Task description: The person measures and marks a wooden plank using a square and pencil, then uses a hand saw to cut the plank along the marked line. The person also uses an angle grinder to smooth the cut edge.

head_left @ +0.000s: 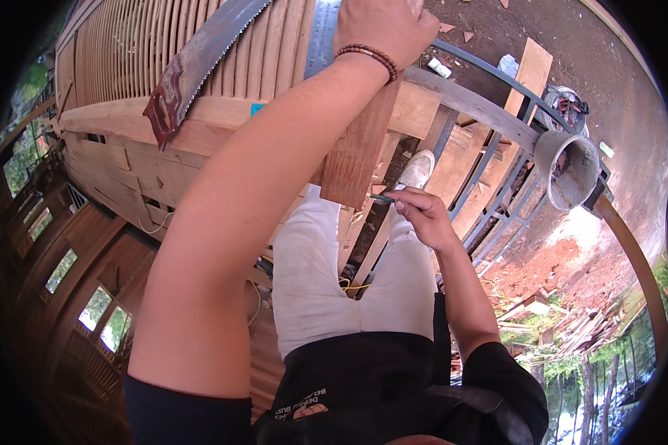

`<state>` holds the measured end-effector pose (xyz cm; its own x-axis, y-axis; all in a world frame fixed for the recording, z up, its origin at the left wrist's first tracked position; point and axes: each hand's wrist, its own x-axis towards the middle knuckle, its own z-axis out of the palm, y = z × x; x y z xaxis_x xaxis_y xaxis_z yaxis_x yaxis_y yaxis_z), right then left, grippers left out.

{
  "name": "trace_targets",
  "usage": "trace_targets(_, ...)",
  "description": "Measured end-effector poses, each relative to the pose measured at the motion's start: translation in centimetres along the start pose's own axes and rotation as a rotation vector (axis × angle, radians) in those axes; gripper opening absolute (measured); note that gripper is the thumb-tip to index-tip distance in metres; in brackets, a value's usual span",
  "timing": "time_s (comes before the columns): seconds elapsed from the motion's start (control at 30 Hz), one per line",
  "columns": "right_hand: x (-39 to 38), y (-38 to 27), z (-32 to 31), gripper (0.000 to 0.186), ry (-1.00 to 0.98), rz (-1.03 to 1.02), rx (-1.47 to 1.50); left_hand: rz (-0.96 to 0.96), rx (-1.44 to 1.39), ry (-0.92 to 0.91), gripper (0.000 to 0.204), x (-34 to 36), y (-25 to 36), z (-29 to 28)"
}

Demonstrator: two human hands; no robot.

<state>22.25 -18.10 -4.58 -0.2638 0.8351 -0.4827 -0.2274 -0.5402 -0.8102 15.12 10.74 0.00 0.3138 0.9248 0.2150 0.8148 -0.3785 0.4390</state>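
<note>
observed pinching pencil (382, 198) in right hand (423, 213) beside board (354, 167), judged stiff, best held by edges, with left hand (386, 31) grip indiscernible.

Daylight glares at right; dim, bowed left edge.

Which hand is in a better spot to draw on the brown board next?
Probably the right hand: it holds a thin pencil-like stick by the near end of the brown board. The left hand is farther up, seemingly steadying it.
</note>
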Motion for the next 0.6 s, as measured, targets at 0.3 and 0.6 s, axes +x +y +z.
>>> trace_targets(0.3,-0.8,2.5,-0.6,0.021,0.047,-0.029,0.118,0.085,0.083,-0.006,0.075,0.3,-0.7,0.6)
trace_targets(0.6,2.6,0.5,4.8,0.024,0.206,-0.010,0.298,0.149,0.175,-0.034,0.067,0.4,-0.9,0.5)
